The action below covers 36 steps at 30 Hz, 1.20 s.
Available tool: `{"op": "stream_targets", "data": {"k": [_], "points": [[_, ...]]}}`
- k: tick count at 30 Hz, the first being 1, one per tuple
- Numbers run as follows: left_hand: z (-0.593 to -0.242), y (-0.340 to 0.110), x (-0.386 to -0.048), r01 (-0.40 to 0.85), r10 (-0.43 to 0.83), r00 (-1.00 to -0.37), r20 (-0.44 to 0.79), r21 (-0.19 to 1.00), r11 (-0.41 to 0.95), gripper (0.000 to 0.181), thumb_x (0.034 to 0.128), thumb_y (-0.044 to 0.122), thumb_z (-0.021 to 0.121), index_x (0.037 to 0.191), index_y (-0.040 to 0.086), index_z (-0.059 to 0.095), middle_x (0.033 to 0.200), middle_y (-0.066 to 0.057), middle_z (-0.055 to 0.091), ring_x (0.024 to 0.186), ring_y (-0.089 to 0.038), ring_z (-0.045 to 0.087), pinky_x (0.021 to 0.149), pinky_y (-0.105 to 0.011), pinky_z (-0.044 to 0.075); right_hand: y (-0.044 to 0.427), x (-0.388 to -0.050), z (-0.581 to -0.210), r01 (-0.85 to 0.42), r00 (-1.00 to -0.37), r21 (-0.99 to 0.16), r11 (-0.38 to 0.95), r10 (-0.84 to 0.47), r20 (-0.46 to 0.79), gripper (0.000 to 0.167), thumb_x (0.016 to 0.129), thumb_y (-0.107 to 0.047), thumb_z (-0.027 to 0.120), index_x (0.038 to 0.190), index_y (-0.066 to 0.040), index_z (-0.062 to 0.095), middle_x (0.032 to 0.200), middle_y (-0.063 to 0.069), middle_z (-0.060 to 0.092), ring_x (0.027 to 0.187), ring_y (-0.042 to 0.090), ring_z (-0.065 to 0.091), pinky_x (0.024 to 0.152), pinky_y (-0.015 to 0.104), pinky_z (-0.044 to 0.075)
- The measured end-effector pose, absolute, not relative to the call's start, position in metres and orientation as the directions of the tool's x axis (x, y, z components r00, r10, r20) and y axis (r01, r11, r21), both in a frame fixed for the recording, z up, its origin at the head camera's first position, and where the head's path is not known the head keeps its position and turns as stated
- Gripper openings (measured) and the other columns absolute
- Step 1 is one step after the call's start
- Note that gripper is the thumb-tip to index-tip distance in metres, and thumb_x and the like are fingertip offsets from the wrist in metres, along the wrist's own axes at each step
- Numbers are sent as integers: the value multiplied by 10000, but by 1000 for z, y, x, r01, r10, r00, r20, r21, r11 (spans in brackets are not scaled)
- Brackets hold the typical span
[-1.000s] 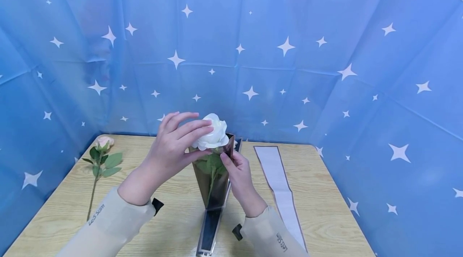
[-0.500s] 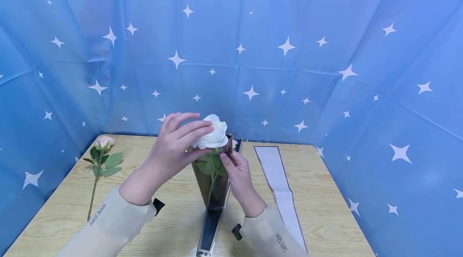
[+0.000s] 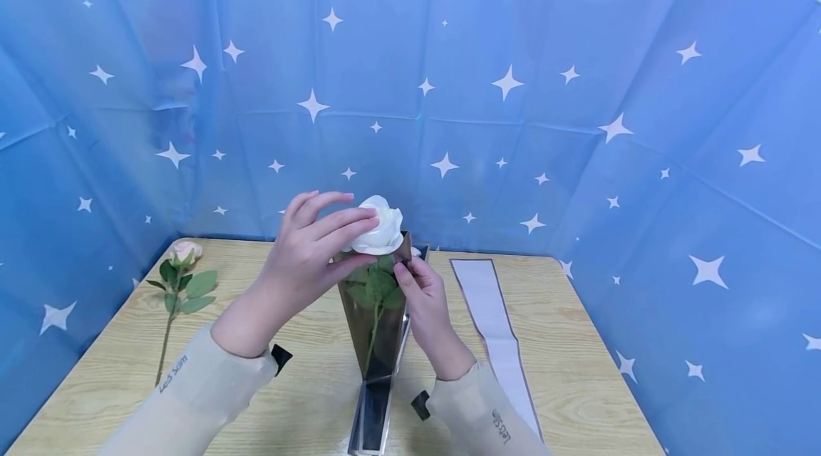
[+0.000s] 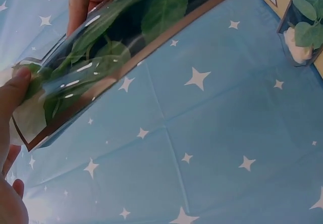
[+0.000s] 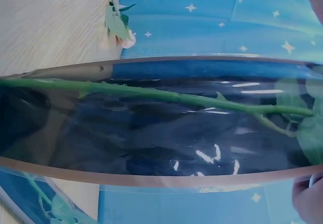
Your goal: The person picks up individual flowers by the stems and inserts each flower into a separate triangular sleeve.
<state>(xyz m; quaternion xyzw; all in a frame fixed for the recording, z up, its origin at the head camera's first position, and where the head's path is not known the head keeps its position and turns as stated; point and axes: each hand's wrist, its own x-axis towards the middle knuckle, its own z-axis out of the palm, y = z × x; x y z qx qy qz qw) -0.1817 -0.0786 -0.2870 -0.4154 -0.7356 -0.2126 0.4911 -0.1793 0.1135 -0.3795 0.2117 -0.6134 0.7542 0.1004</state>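
Observation:
In the head view a white rose [image 3: 382, 228] stands with its bloom above the rim of a dark, clear-fronted sleeve [image 3: 378, 328]; its green stem and leaves show through the film. My left hand [image 3: 308, 246] holds the bloom, thumb below it and fingers against its left side. At the sleeve's upper right edge, my right hand [image 3: 428, 303] pinches the film between thumb and fingers. The right wrist view shows the thorny stem [image 5: 176, 97] inside the sleeve. Leaves [image 4: 106, 47] press near the clear film in the left wrist view.
A pale pink rose [image 3: 184, 254] lies at the table's left. Right of the hands lies a long white strip [image 3: 494, 306] with a dark border. Behind the held sleeve, another wrapped flower [image 4: 299, 45] lies on the table [image 3: 577, 370]. A blue starred curtain surrounds the table.
The white rose and the upper part of the sleeve have risen slightly, with my left hand moving up alongside. My right hand keeps its pinch, shifted a little.

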Motion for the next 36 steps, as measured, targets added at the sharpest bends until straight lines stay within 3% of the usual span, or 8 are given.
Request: {"op": "stream_targets", "data": {"k": [8,15,21,27,32,36], "points": [[-283,-79,-181,825,426,-167,889,-111,555,498,660,254,849,1114,116,698,1093,-26,701,1145,-283,539,993,-546,332,114,-178,-374,-389,-895,-888,-245,-128,427,194,997,-202,483,1081,-246,652,1021,-71,595,948,92,483,785,230,422],[-283,-78,-181,833,416,-150,897,-112,542,451,678,283,826,1078,107,714,1057,-31,711,1128,-286,550,977,-547,342,112,-178,-371,-405,-889,-882,-240,-120,441,171,990,-211,499,1067,-222,652,1017,-56,594,940,91,497,779,217,442],[-280,-76,-181,832,403,-146,904,-108,545,536,605,326,881,1071,119,714,1045,-23,711,1132,-293,548,976,-549,340,109,-180,-366,-429,-882,-871,-237,-95,461,203,996,-201,484,1131,-206,637,1114,-45,618,1027,112,516,862,233,444],[-281,-75,-180,814,386,-158,909,-101,572,509,617,216,887,1081,107,708,1045,-28,712,1111,-285,556,958,-550,360,109,-180,-365,-373,-908,-890,-262,-97,408,245,999,-303,472,1154,-186,622,1134,-39,597,1074,122,500,906,238,436],[-281,-75,-181,820,382,-136,914,-112,561,466,619,231,884,1038,104,724,1010,-24,721,1083,-278,570,963,-550,357,109,-180,-364,-374,-899,-882,-286,-121,420,326,1002,-356,448,1181,-131,603,1130,-31,599,1084,112,519,932,229,446],[-281,-75,-182,829,385,-120,915,-121,546,431,630,264,874,1005,105,734,992,-23,725,1081,-281,574,972,-550,351,109,-180,-363,-390,-889,-872,-295,-128,441,292,1006,-348,441,1163,-176,617,1125,-40,600,1070,104,517,932,225,435]]}}
